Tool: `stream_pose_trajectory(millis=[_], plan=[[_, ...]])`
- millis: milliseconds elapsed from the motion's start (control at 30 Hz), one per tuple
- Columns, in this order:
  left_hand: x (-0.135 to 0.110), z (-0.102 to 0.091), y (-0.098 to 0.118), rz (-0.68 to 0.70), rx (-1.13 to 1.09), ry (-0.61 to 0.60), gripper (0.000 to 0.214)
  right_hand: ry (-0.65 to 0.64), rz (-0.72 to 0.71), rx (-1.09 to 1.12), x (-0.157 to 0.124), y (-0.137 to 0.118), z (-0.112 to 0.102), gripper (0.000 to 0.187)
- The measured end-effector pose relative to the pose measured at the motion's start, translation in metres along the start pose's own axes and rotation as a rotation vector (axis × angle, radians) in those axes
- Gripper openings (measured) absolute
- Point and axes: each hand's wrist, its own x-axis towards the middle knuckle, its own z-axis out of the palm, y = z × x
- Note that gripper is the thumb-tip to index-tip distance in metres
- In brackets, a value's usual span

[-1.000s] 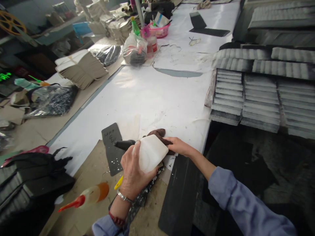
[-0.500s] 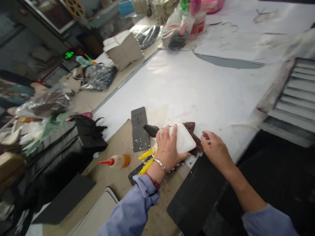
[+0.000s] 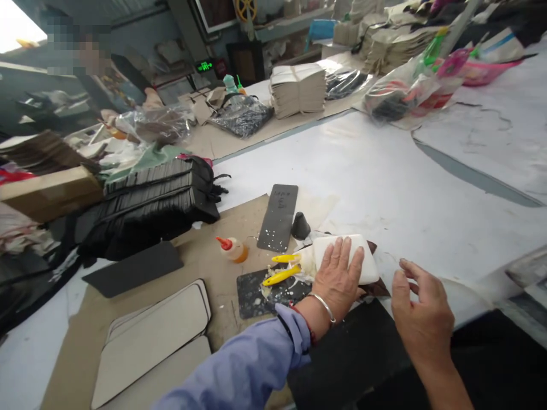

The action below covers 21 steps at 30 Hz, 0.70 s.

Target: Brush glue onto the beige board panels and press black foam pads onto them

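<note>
My left hand (image 3: 337,273) lies flat with outstretched fingers on a white rounded block or container (image 3: 365,259). Under its far side shows a piece of dark brown material (image 3: 378,286). To the right, clear of both, my right hand (image 3: 421,302) hangs with loosely bent fingers and nothing visible in it. Two yellow-handled tools (image 3: 282,275), perhaps brushes, lean at the block's left, their ends smeared pale. They rest over a dark board (image 3: 252,293) spotted with white. A dark cone (image 3: 301,226) stands just behind, beside a grey marked strip (image 3: 278,219).
A squeeze bottle (image 3: 233,249) with a red nozzle stands on the brown sheet (image 3: 226,302). Pale rounded panels (image 3: 154,341) lie front left, a dark panel (image 3: 137,267) behind them. Bundled black pieces (image 3: 162,193) are stacked left. Another person (image 3: 123,85) is at the far left.
The view has swung left, so the table things sit farther right in the picture. My left hand stays on the white block; my right hand remains beside it, apart.
</note>
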Motion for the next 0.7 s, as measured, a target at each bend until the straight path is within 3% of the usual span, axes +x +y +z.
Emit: stream_pose_trajectory(millis=[100,200,267,333,400,467,600,700], plan=[[-0.015,-0.005,0.003,0.057,-0.007,0.043,0.069,0.043,-0.022,-0.029,0.002,-0.014,-0.013,0.035],[-0.048,-0.017,0.008,0.238,-0.059,0.047,0.053,0.021,-0.034,-0.027,0.0,-0.032,-0.02,0.034],[-0.078,-0.024,0.01,0.357,-0.138,0.026,0.047,-0.094,-0.118,0.013,-0.008,-0.049,-0.014,0.032],[-0.109,-0.03,0.01,0.389,-0.232,0.001,0.041,-0.295,-0.271,0.056,-0.023,-0.068,0.003,0.029],[-0.14,-0.034,0.004,0.329,-0.313,-0.027,0.038,-0.485,-0.406,0.039,-0.041,-0.087,0.029,0.027],[-0.171,-0.037,-0.006,0.224,-0.354,-0.053,0.037,-0.587,-0.476,-0.041,-0.059,-0.103,0.058,0.028],[-0.235,-0.043,-0.031,0.009,-0.358,-0.006,0.039,-0.582,-0.488,-0.201,-0.075,-0.117,0.101,0.022],[-0.286,-0.048,-0.048,-0.141,-0.385,0.069,0.045,-0.503,-0.455,-0.135,-0.066,-0.114,0.105,0.021]])
